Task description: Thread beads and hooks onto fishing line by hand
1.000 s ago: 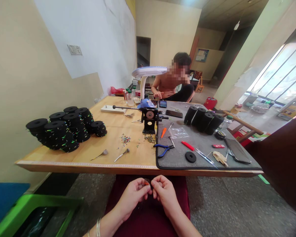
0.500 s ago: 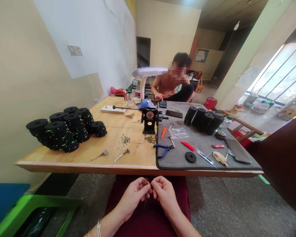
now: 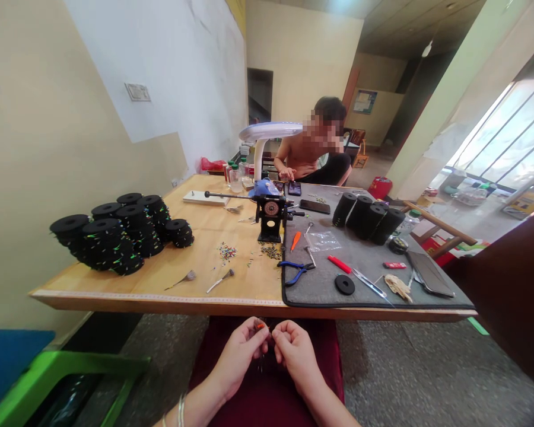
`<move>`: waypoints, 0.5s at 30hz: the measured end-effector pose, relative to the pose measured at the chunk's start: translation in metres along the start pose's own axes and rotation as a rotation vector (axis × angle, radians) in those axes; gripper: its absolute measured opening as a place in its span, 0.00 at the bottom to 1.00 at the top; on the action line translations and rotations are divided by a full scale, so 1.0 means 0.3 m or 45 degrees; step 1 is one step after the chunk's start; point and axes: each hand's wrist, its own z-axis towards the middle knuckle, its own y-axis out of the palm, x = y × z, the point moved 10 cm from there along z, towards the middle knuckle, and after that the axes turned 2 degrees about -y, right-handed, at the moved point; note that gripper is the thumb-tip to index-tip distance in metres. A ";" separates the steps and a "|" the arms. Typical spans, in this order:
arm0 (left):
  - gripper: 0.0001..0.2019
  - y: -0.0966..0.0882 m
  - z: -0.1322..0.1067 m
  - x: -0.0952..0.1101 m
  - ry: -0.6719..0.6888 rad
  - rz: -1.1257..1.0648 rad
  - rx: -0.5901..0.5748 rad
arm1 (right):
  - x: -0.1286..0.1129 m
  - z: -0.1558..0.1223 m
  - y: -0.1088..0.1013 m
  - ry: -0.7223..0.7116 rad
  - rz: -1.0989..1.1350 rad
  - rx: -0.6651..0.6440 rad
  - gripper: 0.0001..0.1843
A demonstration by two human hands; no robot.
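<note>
Above my lap, just below the table's front edge, my two hands almost meet. My left hand (image 3: 244, 350) is closed in a pinch around a small thing with an orange part (image 3: 260, 325); its kind is too small to make out. Thin dark strands hang under those fingers. Thumb and forefinger pressed together, my right hand (image 3: 295, 349) is right beside it, and what it pinches is hidden. On the table ahead lie blue-handled pliers (image 3: 296, 271), a black foam disc (image 3: 344, 284) and two small bundles with flared ends, one of them a white-stemmed bundle (image 3: 221, 281).
A black winding device (image 3: 270, 218) stands mid-table under a white lamp (image 3: 271, 130). Black spools (image 3: 102, 226) are stacked at left, more black rolls (image 3: 360, 214) at right. Scissors (image 3: 368, 283) lie on the grey mat (image 3: 314, 290). Across the table sits a person (image 3: 309, 157) touching a phone.
My fingertips have shifted slightly, with the right ones drawn a little away from the orange part. The view has moved very slightly. Things on the table are unchanged.
</note>
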 end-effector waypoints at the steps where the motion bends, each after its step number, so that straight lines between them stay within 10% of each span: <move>1: 0.13 -0.003 0.001 0.000 0.005 0.006 0.011 | 0.004 -0.002 0.001 0.007 -0.002 -0.005 0.17; 15: 0.15 -0.023 0.006 0.039 0.227 0.322 0.066 | -0.047 -0.013 -0.035 -0.117 -0.007 0.084 0.21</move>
